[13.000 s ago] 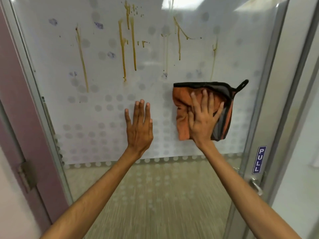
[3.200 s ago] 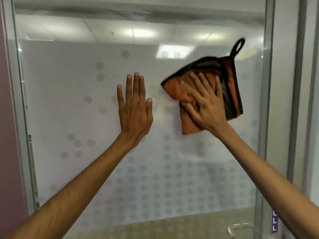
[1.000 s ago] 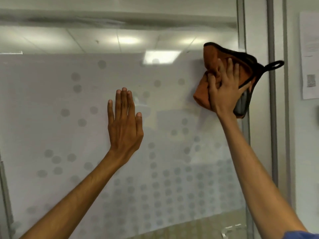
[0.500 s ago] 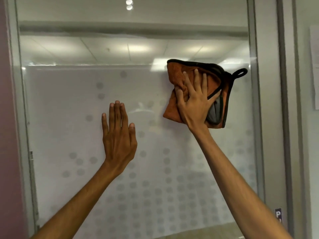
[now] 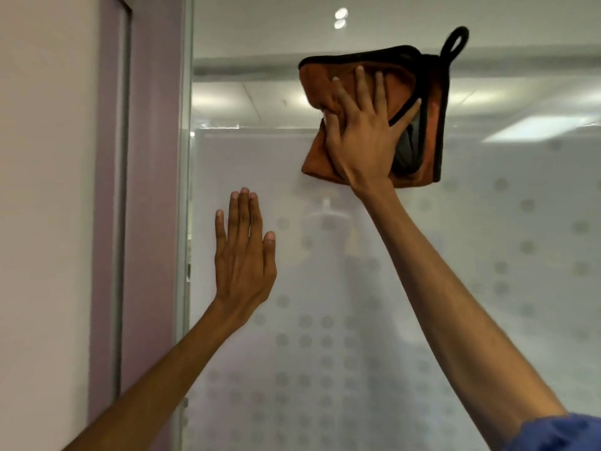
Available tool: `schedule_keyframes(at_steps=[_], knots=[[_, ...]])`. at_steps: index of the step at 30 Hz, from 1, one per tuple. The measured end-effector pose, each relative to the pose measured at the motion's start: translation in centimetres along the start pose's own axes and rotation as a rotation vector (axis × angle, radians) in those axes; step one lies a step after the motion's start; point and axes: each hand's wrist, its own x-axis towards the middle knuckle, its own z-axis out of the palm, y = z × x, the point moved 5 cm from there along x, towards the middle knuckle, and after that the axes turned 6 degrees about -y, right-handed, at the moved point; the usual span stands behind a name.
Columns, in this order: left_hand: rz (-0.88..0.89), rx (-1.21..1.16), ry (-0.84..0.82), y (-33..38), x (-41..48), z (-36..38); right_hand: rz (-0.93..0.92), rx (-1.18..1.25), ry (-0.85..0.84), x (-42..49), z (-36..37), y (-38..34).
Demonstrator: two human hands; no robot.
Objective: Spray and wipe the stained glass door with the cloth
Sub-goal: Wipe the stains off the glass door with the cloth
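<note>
The glass door [image 5: 487, 255] fills the view, frosted with grey dots below and clear above. No stains show on the part in view. My right hand [image 5: 364, 131] lies flat with fingers spread on the folded orange cloth [image 5: 429, 125], black-edged with a hanging loop, and presses it against the glass high up where frosted meets clear. My left hand [image 5: 244, 252] rests flat and open on the glass, lower and to the left, near the door's left edge. No spray bottle is in view.
The door's metal frame [image 5: 186, 190] runs down the left side. Beyond it are a mauve door jamb [image 5: 146, 190] and a pale wall [image 5: 45, 222]. Ceiling lights and my reflection show in the glass.
The view has swung left, bringing the left frame and wall in. The cloth under my right hand has gone up and left across the glass. My left hand stays flat on the door.
</note>
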Motion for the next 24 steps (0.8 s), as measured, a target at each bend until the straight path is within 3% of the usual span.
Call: schedule_keyframes(at_steps=[9,17,24], knots=[[-0.053,0.034,-0.016,-6.2,-1.6,-1.3,-0.225,0.007,-0.046,0.5,3.0,-10.1],[-0.065,0.021,0.001,-8.3,-3.3,-1.4,-0.368,0.001,-0.071,-3.4,4.4,-12.1],[-0.078,0.058,-0.006,-10.0,-5.1,-1.4,-0.364,0.041,-0.051,-7.3,4.9,-11.7]])
